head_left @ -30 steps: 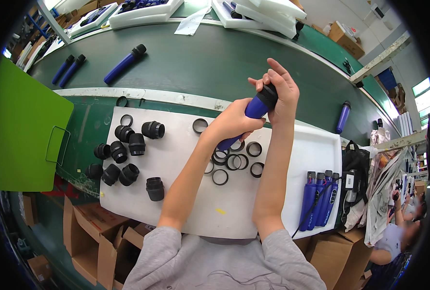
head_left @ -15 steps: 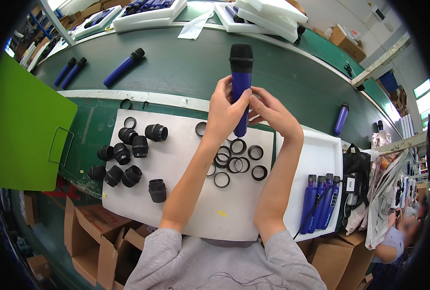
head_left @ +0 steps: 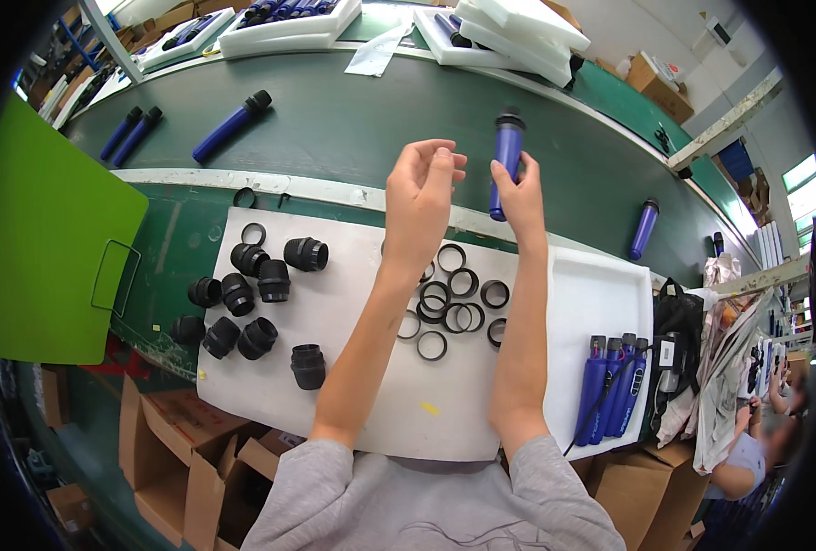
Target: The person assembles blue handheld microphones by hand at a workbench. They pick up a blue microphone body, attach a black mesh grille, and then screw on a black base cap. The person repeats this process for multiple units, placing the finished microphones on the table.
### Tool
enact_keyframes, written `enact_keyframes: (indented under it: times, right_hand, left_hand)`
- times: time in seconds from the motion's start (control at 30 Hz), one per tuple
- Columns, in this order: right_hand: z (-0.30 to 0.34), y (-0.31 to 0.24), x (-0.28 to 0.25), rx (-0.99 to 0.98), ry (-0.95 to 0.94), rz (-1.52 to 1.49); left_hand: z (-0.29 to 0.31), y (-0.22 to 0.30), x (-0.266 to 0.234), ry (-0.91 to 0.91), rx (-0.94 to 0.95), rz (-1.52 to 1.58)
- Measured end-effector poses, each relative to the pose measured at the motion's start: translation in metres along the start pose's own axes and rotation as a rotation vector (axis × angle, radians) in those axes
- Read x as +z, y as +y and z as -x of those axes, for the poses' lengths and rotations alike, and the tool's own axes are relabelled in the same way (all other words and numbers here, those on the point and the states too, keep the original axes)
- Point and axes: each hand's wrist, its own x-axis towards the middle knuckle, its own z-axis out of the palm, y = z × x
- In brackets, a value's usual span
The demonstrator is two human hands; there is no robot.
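Observation:
My right hand (head_left: pixel 523 202) grips a blue wireless microphone (head_left: pixel 507 147) with a black head, held up over the green conveyor belt. The microphone points away from me. To its left, my left hand (head_left: pixel 419 188) is raised with fingers apart and slightly curled, holding nothing. Beneath my forearms lies a white board (head_left: pixel 380 427). Several thin black rings (head_left: pixel 463 283) are scattered on it between my arms. Left of those stand and lie several black microphone heads (head_left: pixel 274 281).
At the right, a white foam tray (head_left: pixel 601 275) holds several blue microphone bodies (head_left: pixel 594 390) without heads. Finished-looking microphones (head_left: pixel 232 127) lie on the belt (head_left: pixel 335 129). A green bin (head_left: pixel 50 248) stands at the left. White foam trays (head_left: pixel 284 39) sit beyond the belt.
My left hand has let go of the microphone. My right hand has carried it to the right and farther away, tilting its head away from me.

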Motion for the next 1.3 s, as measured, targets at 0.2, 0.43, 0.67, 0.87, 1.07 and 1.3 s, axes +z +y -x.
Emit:
enact_keyframes:
  times: [0.2,0.43,0.67,0.87,1.07,1.3]
  right_hand:
    - [-0.024,0.027,0.006,-0.082,0.415,0.557]
    - [-0.024,0.012,0.013,0.023,0.357,0.599]
    - [-0.030,0.033,0.020,-0.102,0.317,0.733]
    - [-0.028,0.038,0.024,-0.019,0.229,0.742]
    - [-0.026,0.019,0.020,-0.021,0.209,0.793]
    - [-0.020,-0.083,-0.043,-0.234,-0.065,0.901]
  left_hand:
    - [0.000,0.027,-0.019,0.012,0.005,0.101]
    - [0.009,0.046,-0.023,-0.029,0.039,0.110]
    - [0.013,0.044,-0.014,-0.086,0.026,0.053]
    - [0.016,0.044,-0.012,-0.117,0.040,0.037]
    - [0.017,0.045,-0.010,-0.140,0.038,0.000]
    - [0.021,0.055,-0.020,-0.143,0.074,-0.035]
